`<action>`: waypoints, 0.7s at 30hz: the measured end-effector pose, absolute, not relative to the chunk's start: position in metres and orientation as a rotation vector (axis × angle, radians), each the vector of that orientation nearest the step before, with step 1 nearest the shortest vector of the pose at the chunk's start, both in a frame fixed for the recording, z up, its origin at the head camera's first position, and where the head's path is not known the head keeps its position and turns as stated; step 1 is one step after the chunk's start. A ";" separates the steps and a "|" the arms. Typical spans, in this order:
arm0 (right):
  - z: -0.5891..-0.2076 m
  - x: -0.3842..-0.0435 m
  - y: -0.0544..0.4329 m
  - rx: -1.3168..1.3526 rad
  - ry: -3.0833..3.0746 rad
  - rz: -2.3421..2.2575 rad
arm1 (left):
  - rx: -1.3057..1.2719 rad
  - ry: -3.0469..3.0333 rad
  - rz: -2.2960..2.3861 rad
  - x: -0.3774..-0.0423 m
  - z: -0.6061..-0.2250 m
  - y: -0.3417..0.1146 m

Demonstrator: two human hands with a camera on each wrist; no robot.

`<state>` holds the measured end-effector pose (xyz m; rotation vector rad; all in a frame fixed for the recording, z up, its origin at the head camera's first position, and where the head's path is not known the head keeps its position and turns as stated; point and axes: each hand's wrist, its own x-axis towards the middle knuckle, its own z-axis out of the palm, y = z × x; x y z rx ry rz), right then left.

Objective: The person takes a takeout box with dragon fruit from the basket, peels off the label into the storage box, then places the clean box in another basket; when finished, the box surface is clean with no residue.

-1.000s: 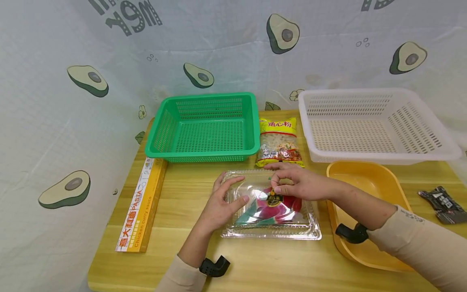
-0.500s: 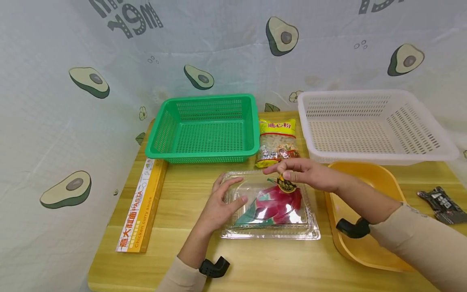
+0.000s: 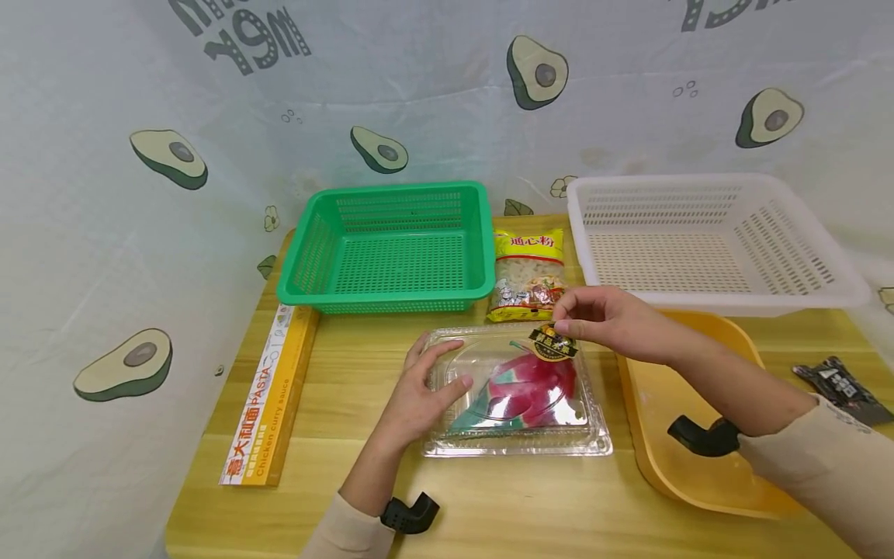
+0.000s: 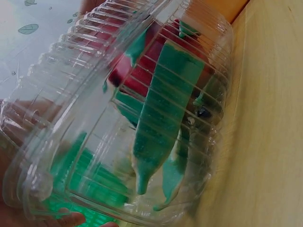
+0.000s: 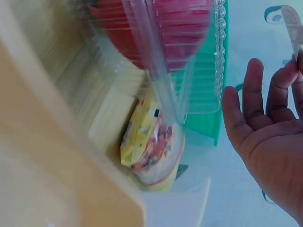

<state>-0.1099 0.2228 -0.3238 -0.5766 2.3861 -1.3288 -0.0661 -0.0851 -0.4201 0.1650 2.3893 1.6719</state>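
Backdrop: pale avocado-print cloth [image 3: 447, 105] is hanging behind and beside a wooden table [image 3: 356, 373].
Sticker: a black-and-gold sticker [image 3: 553, 344] is hovering over the far right corner of the container's lid, dangling from the right hand.
Container: a clear hinged box [image 3: 517, 449] is standing on the table between the two hands, its lid lying closed over a red-and-green fruit-like item [image 3: 531, 388].
Right hand: this hand [image 3: 621, 322] is pinching the sticker's upper edge between thumb and forefinger; the other fingers are curving loosely in the right wrist view.
Left hand: this hand [image 3: 419, 396] is resting on the container's left side, its fingers spreading and bending slightly, thumb and forefinger lying over the lid.
Macaroni bag: a yellow printed bag [image 3: 528, 272] is lying just behind the container.
Baskets: a green basket [image 3: 384, 300] is sitting behind to the left, a white basket [image 3: 726, 300] behind to the right, with the bag lying between.
Tub: an orange-yellow tub [image 3: 656, 404] is standing just right of the container, partly passing under the right forearm.
Edges: a pasta box [image 3: 268, 396] is lying far left; a black packet [image 3: 843, 388] is lying far right.
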 end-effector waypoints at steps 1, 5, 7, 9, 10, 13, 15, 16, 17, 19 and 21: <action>-0.323 -0.109 0.225 -0.575 2.395 -1.314 | 0.165 2.388 1.674 -0.066 -0.420 -0.085; -0.323 -0.102 0.233 -0.556 2.436 -1.274 | 0.167 2.383 1.675 -0.067 -0.421 -0.084; -0.323 -0.098 0.238 -0.550 2.451 -1.274 | 0.165 2.381 1.673 -0.067 -0.421 -0.085; -0.324 -0.095 0.244 -0.537 2.461 -1.279 | 0.160 2.382 1.669 -0.067 -0.421 -0.085; -0.325 -0.093 0.248 -0.532 2.465 -1.281 | 0.158 2.383 1.666 -0.067 -0.420 -0.085; -0.328 -0.088 0.260 -0.492 2.492 -1.261 | 0.152 2.386 1.659 -0.067 -0.420 -0.086; -0.330 -0.085 0.269 -0.470 2.522 -1.237 | 0.157 2.386 1.657 -0.068 -0.420 -0.086; -0.331 -0.084 0.273 -0.459 2.533 -1.228 | 0.159 2.385 1.656 -0.068 -0.420 -0.086; -0.333 -0.082 0.278 -0.454 2.544 -1.218 | 0.162 2.385 1.655 -0.068 -0.419 -0.086; -0.336 -0.080 0.286 -0.461 2.563 -1.213 | 0.167 2.382 1.653 -0.069 -0.419 -0.087; -0.340 -0.078 0.294 -0.466 2.580 -1.211 | 0.176 2.378 1.652 -0.070 -0.419 -0.087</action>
